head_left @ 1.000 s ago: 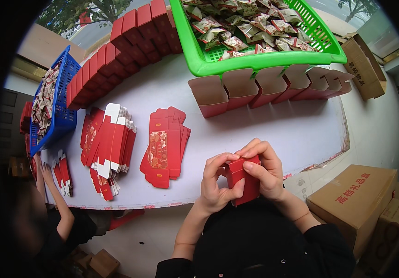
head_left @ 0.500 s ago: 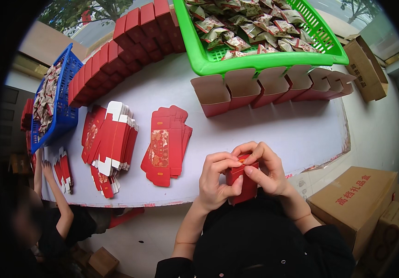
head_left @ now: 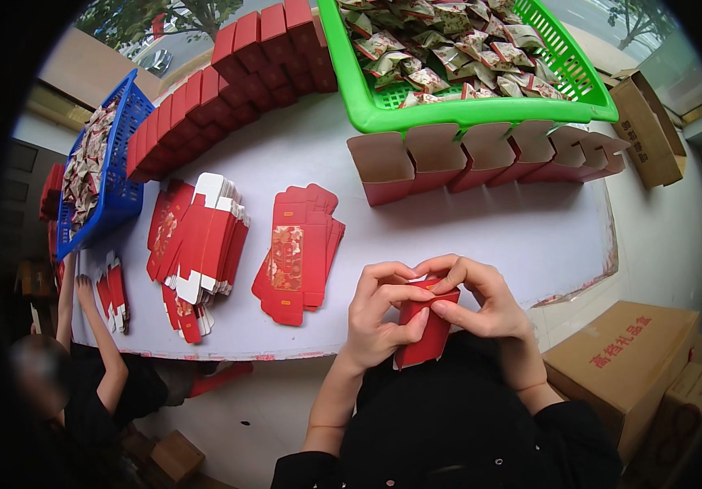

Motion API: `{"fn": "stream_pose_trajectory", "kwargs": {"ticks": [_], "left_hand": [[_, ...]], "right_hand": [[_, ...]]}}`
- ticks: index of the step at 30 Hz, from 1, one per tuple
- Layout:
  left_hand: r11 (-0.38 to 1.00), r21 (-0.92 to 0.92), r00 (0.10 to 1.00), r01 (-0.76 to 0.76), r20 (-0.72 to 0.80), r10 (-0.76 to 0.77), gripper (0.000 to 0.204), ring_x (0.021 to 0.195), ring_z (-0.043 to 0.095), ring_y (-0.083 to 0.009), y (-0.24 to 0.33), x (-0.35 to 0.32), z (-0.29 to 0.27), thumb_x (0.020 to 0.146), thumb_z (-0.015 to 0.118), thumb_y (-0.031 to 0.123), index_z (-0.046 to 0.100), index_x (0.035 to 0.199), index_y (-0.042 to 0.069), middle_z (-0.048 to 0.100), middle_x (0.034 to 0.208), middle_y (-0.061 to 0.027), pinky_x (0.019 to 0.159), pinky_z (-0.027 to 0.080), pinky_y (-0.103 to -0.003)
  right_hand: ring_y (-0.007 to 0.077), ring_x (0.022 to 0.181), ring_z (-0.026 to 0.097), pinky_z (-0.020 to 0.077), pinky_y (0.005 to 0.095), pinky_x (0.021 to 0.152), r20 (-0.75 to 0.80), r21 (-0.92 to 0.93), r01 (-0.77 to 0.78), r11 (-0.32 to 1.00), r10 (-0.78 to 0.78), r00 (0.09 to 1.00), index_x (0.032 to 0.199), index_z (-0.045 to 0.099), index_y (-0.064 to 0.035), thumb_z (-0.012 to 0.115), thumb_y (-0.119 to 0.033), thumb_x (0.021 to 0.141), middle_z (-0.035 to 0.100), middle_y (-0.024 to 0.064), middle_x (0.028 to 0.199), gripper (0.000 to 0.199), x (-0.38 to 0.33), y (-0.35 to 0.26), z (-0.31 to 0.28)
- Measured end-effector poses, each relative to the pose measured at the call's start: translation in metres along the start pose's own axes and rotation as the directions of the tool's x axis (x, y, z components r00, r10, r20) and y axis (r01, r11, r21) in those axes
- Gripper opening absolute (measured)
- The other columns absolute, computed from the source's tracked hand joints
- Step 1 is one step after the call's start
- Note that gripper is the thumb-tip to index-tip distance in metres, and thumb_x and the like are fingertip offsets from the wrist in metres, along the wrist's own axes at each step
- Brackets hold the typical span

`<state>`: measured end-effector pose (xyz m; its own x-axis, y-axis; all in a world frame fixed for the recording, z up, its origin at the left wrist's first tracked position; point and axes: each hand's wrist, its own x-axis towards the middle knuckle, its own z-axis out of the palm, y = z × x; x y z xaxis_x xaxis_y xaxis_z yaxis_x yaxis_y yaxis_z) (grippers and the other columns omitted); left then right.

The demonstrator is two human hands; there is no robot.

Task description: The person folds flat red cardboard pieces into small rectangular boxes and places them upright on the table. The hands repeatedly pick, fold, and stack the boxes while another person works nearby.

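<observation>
A small red carton point(head_left: 423, 336) is held between both my hands, just off the table's near edge. My left hand point(head_left: 380, 314) is closed on its left side, thumb against the front and fingers bent over the top. From the right, my right hand point(head_left: 481, 300) pinches the upper edge with thumb and fingertips. What the fingertips do at the carton's top is partly hidden. Nearest on the table lies a stack of flat red carton blanks point(head_left: 299, 259) with gold floral print. Left of it is a larger pile of folded red-and-white cartons point(head_left: 204, 240).
A green basket point(head_left: 416, 118) of wrapped packets stands at the back, with a row of open red boxes point(head_left: 389, 181) before it. Stacked red boxes point(head_left: 173, 130) and a blue basket point(head_left: 129, 167) are left. Another person's arm point(head_left: 105, 326) reaches in there. Cardboard cartons point(head_left: 616, 350) sit right.
The red carton has tilted in my hands, its lower end swinging slightly left. My right hand's fingers have shifted along the top edge. The whole view has moved slightly.
</observation>
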<state>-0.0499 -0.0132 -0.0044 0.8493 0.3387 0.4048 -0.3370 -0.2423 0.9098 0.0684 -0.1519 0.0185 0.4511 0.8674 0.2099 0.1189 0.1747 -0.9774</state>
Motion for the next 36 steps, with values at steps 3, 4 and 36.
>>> {"fn": "stream_pose_trajectory", "kwargs": {"ticks": [3, 4, 36], "left_hand": [[0.993, 0.099, 0.99, 0.065, 0.121, -0.077, 0.03, 0.082, 0.057, -0.0157, 0.007, 0.004, -0.007, 0.07, 0.073, 0.003, 0.064, 0.099, 0.004, 0.045, 0.113, -0.0117, 0.063, 0.051, -0.024], [0.99, 0.121, 0.983, 0.074, 0.16, -0.093, 0.033, 0.082, 0.057, -0.0154, 0.009, 0.006, -0.007, 0.07, 0.074, 0.004, 0.064, 0.101, 0.004, 0.045, 0.114, -0.0114, 0.062, 0.051, -0.024], [0.404, 0.748, 0.826, 0.526, -0.563, -0.032, 0.072, 0.109, 0.043, -0.0321, -0.008, -0.007, -0.072, 0.078, 0.072, 0.03, 0.038, 0.133, -0.002, 0.042, 0.118, -0.0161, 0.096, 0.035, -0.043]], "right_hand": [[0.0226, 0.091, 0.057, 0.0454, 0.0331, 0.082, 0.178, -0.176, -0.179, 0.968, 0.21, 0.961, 0.101, 0.056, -0.0018, 0.07, -0.012, 0.079, 0.058, 0.0125, 0.103, 0.028, -0.003, -0.006, -0.019], [0.0246, 0.093, 0.054, 0.0442, 0.0325, 0.081, 0.193, -0.255, -0.143, 0.956, 0.195, 0.962, 0.11, 0.056, -0.0035, 0.069, -0.007, 0.077, 0.057, 0.0107, 0.101, 0.035, 0.001, -0.013, -0.019], [0.0316, 0.086, 0.052, 0.0461, 0.0403, 0.072, -0.189, -0.904, -0.167, 0.394, -0.015, 0.982, 0.113, 0.052, -0.005, 0.066, -0.016, 0.079, 0.05, 0.0121, 0.097, 0.038, 0.047, 0.028, 0.023]]}}
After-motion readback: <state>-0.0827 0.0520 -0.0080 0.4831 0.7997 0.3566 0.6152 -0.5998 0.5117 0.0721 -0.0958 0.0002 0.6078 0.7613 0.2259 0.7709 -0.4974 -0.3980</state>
